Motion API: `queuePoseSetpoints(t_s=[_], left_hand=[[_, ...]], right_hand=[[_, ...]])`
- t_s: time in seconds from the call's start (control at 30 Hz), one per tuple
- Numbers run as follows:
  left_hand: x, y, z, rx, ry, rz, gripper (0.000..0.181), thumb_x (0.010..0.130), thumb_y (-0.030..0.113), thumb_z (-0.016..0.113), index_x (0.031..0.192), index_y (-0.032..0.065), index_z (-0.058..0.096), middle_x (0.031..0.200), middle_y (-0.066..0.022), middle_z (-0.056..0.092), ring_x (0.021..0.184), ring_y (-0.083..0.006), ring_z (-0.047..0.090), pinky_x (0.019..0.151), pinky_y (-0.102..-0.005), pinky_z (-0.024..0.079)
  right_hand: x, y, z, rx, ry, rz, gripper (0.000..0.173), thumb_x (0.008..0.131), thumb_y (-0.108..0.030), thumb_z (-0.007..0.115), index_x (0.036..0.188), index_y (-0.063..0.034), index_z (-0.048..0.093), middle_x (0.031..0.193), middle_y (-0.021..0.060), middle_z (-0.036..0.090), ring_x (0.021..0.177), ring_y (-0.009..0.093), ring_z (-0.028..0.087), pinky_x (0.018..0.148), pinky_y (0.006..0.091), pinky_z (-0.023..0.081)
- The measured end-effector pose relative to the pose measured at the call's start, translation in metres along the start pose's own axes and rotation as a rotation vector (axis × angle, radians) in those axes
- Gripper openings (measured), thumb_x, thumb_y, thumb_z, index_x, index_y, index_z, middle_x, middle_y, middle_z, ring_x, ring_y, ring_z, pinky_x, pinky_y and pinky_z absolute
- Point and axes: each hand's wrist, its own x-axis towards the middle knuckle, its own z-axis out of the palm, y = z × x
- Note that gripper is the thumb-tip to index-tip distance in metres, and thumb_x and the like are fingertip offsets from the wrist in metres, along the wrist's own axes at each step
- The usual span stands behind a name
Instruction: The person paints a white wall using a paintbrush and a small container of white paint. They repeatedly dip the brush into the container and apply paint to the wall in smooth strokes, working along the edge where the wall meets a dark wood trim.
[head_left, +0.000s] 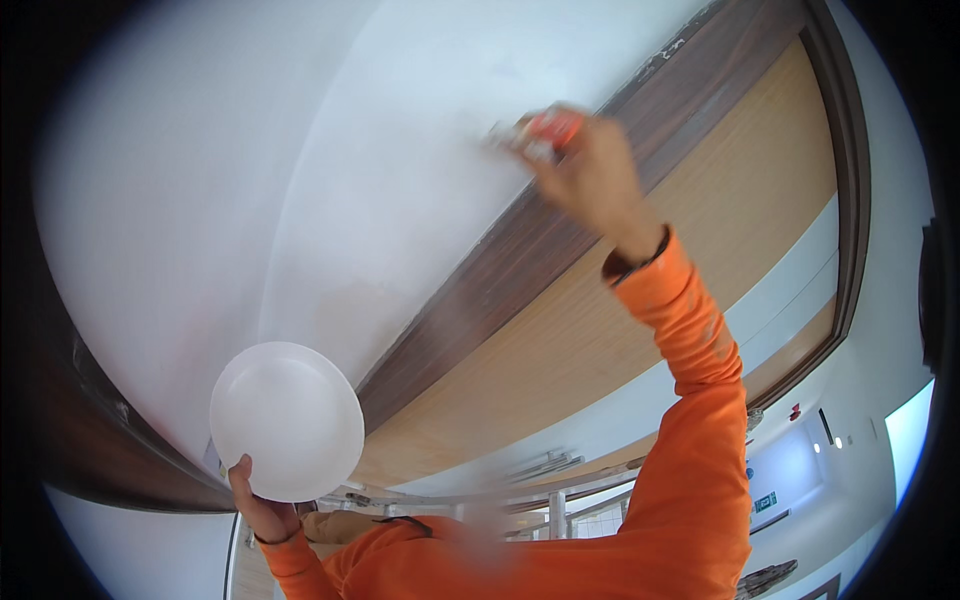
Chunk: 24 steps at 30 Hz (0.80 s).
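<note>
My left hand (268, 511) grips a round white bowl (289, 420) by its near rim, thumb on the inside, with the bowl's inner side facing the camera. No contents can be made out in it. Raised at the upper right, my right hand (592, 169) is closed around a small blurred tool with a red or orange part (553, 129); its kind cannot be told. The tool's whitish end is close to the white wall (390, 150), beside a dark wooden frame; whether it touches is unclear. Both my sleeves are orange.
The dark wooden frame (517, 262) runs diagonally beside a light wood door panel (600, 300). Dark trim (112, 427) curves along the lower left. Metal rails (556, 514), apparently of a ladder or scaffold, stand below me. A green sign (765, 502) is at the lower right.
</note>
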Motion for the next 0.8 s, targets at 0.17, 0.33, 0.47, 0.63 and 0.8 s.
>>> queuePoseSetpoints(t_s=[0.17,0.33,0.47,0.63,0.8], left_hand=[[-0.002,-0.003,-0.002,-0.012,-0.013,-0.023,0.06,0.086,0.033,0.057,0.134,-0.0015,0.048,0.126,-0.0123,0.057,0.115,-0.0249,0.055,0.095,-0.0372,0.045],[-0.005,-0.003,0.005,-0.03,-0.049,-0.024,0.058,0.087,0.031,0.056,0.134,-0.0015,0.047,0.126,-0.0122,0.057,0.116,-0.0248,0.055,0.096,-0.0375,0.044],[-0.003,-0.006,0.002,-0.014,-0.061,-0.005,0.057,0.087,0.03,0.055,0.135,-0.0016,0.047,0.128,-0.0122,0.056,0.117,-0.0248,0.054,0.097,-0.0377,0.044],[-0.007,-0.005,0.006,-0.024,-0.053,-0.013,0.057,0.087,0.03,0.054,0.135,-0.0012,0.047,0.128,-0.0122,0.056,0.117,-0.0249,0.054,0.097,-0.0375,0.044],[-0.005,-0.002,0.008,-0.035,-0.045,0.008,0.057,0.088,0.03,0.054,0.134,-0.0011,0.047,0.127,-0.012,0.056,0.116,-0.0247,0.055,0.096,-0.0373,0.044]], right_hand=[[0.043,0.048,-0.056,-0.052,0.244,0.22,0.019,0.086,-0.018,0.076,0.091,0.0,0.073,0.073,0.0034,0.068,0.06,0.006,0.052,0.054,0.0239,0.042],[0.051,0.024,-0.036,0.0,0.412,-0.08,0.025,0.082,-0.022,0.078,0.087,0.0014,0.072,0.061,0.0054,0.062,0.051,0.01,0.048,0.049,0.025,0.039],[0.053,0.014,-0.015,0.091,0.273,0.093,0.03,0.084,-0.026,0.077,0.09,0.0026,0.072,0.072,0.0046,0.067,0.061,0.008,0.055,0.053,0.023,0.041],[0.067,0.053,-0.023,0.076,0.244,0.366,0.033,0.082,-0.032,0.077,0.08,0.0002,0.071,0.054,0.0064,0.058,0.047,0.015,0.049,0.051,0.0289,0.042],[0.082,0.042,-0.039,0.026,0.458,0.036,0.014,0.085,-0.013,0.073,0.082,-0.0018,0.064,0.066,0.005,0.062,0.056,0.012,0.052,0.054,0.0276,0.043]])
